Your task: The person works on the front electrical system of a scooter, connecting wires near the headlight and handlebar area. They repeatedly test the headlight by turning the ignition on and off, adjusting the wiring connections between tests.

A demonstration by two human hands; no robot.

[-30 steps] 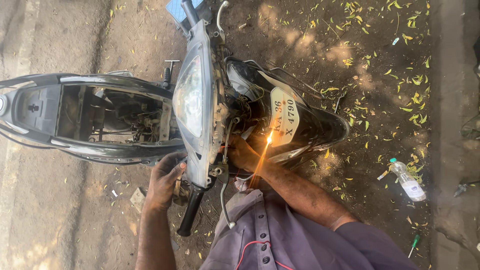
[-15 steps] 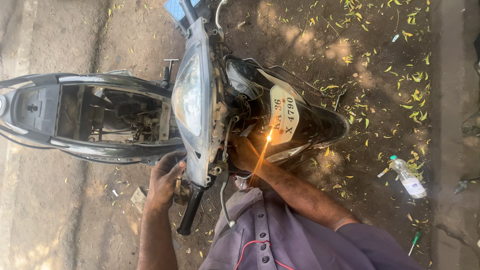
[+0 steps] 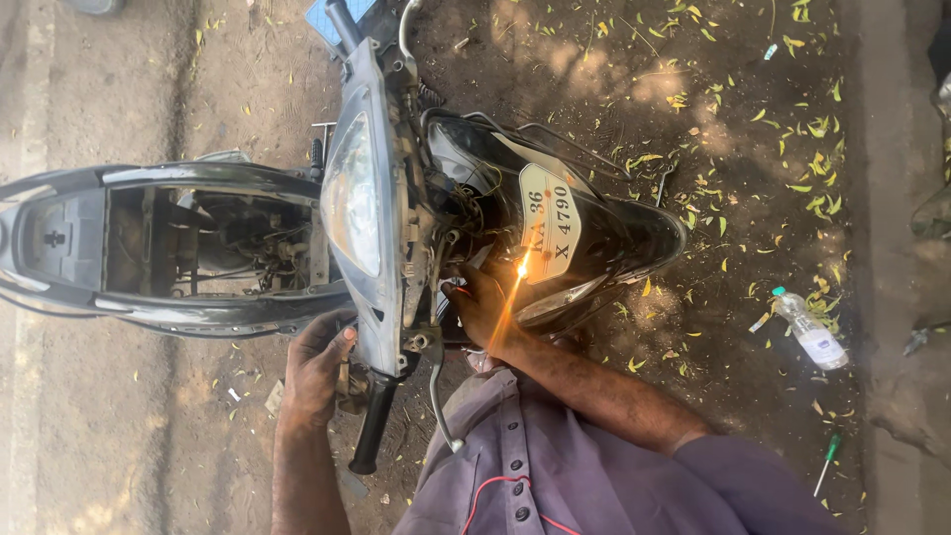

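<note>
Landmark: the scooter's headlight cowl (image 3: 355, 198), seen from above on bare dirt.
Left hand (image 3: 315, 365): my fingers curl against the lower edge of the cowl, just above the black handlebar grip (image 3: 372, 424); gripping, it seems, though the panel hides my fingertips.
Right hand (image 3: 482, 309): reaches in behind the cowl, beside the black front panel (image 3: 594, 233); fingers bent, but I cannot tell whether they pinch anything.
Brake lever (image 3: 437, 396): hangs below the cowl, between my two hands.
Plastic bottle (image 3: 810, 330): lies on the ground well beyond the front panel, far from the cowl.
</note>
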